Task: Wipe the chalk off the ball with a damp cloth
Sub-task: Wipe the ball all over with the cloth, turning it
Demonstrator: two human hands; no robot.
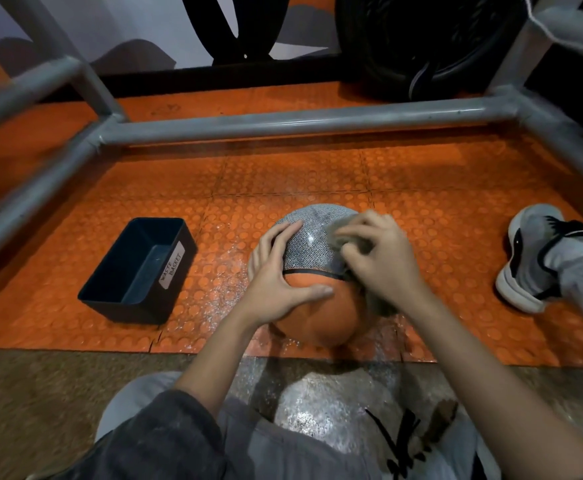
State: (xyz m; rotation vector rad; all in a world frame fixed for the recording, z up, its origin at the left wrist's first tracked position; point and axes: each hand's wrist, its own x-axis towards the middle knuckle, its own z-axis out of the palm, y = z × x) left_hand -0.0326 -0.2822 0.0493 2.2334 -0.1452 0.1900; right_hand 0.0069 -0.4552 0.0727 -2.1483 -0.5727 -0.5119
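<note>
An orange ball [321, 310] rests on the orange studded floor mat, its far half coated in white chalk [309, 244]. My left hand [279, 275] lies spread over the ball's left side, fingers on the chalked part and thumb on the clean orange part. My right hand [380, 258] presses a grey cloth [349, 239] against the ball's upper right side, fingers curled over it. More of the cloth hangs down below my right wrist. The ball's right side is hidden behind the hand and cloth.
A black bin labelled "waste basket" [141, 271] stands to the left of the ball. A grey metal pipe frame [283, 123] surrounds the mat. My foot in a grey shoe [539, 258] lies at the right. White chalk dust is scattered on the mat around the ball.
</note>
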